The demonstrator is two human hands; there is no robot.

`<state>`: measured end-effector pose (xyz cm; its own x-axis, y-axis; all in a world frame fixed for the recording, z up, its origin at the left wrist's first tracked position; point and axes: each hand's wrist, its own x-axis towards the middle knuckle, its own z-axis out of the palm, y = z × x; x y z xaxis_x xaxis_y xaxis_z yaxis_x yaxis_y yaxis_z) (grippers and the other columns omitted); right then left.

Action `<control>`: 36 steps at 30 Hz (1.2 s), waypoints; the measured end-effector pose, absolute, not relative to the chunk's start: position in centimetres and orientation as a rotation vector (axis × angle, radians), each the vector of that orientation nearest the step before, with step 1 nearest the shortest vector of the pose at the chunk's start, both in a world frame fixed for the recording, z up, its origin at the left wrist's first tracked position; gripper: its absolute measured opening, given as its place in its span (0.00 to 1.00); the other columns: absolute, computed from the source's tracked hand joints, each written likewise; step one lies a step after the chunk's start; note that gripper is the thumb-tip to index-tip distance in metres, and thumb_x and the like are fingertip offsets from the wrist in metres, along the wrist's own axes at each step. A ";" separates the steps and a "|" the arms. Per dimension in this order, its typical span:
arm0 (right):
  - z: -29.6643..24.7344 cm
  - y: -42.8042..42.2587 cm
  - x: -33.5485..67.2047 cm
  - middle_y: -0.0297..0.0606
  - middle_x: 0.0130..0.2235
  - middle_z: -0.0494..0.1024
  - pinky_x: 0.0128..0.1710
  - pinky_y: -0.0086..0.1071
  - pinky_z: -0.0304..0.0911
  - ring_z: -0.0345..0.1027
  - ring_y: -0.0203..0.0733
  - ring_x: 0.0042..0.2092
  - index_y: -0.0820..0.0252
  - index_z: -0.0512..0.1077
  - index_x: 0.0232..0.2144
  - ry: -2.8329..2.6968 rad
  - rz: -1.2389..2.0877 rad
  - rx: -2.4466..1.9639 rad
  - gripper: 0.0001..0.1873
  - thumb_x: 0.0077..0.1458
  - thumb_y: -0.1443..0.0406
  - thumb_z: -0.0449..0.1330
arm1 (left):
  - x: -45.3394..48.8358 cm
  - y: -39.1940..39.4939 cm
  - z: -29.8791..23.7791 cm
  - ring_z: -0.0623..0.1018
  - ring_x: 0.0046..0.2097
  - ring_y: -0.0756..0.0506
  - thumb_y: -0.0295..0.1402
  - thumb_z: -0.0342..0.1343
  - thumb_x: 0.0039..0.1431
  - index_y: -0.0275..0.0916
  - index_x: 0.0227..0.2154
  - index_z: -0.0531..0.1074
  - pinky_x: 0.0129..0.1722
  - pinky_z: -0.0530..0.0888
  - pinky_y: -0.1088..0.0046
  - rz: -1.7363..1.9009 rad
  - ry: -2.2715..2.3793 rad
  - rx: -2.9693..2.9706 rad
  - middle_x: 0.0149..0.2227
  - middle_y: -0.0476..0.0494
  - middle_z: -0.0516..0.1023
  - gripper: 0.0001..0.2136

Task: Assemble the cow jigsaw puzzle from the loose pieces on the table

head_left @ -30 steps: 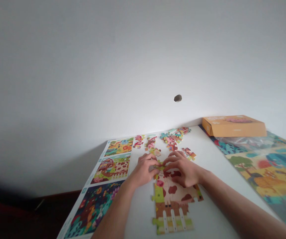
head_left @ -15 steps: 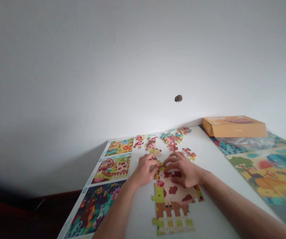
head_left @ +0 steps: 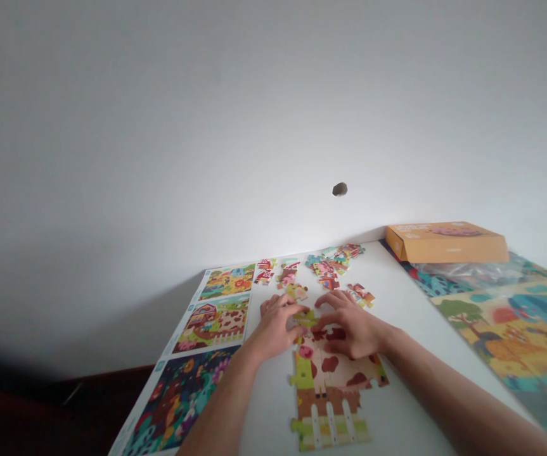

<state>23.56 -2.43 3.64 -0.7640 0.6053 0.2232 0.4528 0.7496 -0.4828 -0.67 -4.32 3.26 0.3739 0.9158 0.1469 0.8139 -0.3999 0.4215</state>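
Resting on white table (head_left: 399,304) by bare wall (head_left: 206,126): left hand (head_left: 276,328) pinches green piece (head_left: 305,320), right hand (head_left: 352,328) open.

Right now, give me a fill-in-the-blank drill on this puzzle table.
The partly built puzzle shows a spotted ____. The piece between the left hand and the right hand is ____. The flat box at the table's far end is ____. The picture sheet lies ____ of the puzzle.
Missing words: cow; green; orange; left.
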 end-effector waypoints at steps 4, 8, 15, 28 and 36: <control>3.6 -2.4 23.6 0.41 0.54 0.65 0.59 0.55 0.49 0.57 0.55 0.56 0.44 0.78 0.45 -2.592 0.576 -0.825 0.19 0.48 0.57 0.68 | -0.7 -4.3 3.1 0.71 0.53 0.39 0.33 0.64 0.56 0.50 0.49 0.77 0.56 0.62 0.59 0.524 1.553 2.352 0.45 0.44 0.73 0.16; 3.6 -2.4 23.6 0.41 0.54 0.65 0.59 0.56 0.48 0.56 0.56 0.56 0.43 0.79 0.44 -2.575 0.568 -0.830 0.19 0.47 0.57 0.68 | -1.0 -4.2 2.8 0.71 0.53 0.38 0.33 0.63 0.57 0.50 0.49 0.76 0.56 0.62 0.58 0.526 1.552 2.369 0.45 0.44 0.74 0.16; 3.4 -2.3 23.7 0.40 0.54 0.64 0.59 0.54 0.49 0.56 0.56 0.57 0.43 0.79 0.43 -2.576 0.569 -0.864 0.17 0.47 0.58 0.68 | -0.7 -4.3 3.2 0.71 0.53 0.39 0.28 0.60 0.58 0.48 0.47 0.77 0.56 0.62 0.58 0.522 1.570 2.355 0.44 0.44 0.73 0.14; 3.2 -2.2 23.7 0.40 0.53 0.64 0.58 0.55 0.50 0.57 0.55 0.55 0.43 0.79 0.41 -2.560 0.566 -0.852 0.16 0.46 0.57 0.68 | -0.7 -4.3 3.4 0.70 0.53 0.38 0.24 0.57 0.56 0.47 0.47 0.77 0.57 0.63 0.56 0.501 1.566 2.347 0.46 0.43 0.72 0.17; 3.4 -2.1 23.8 0.41 0.53 0.65 0.58 0.56 0.50 0.57 0.56 0.56 0.46 0.81 0.38 -2.555 0.552 -0.862 0.13 0.47 0.59 0.68 | -0.9 -4.3 3.3 0.71 0.53 0.39 0.24 0.56 0.56 0.48 0.47 0.76 0.57 0.63 0.56 0.518 1.551 2.341 0.45 0.44 0.72 0.18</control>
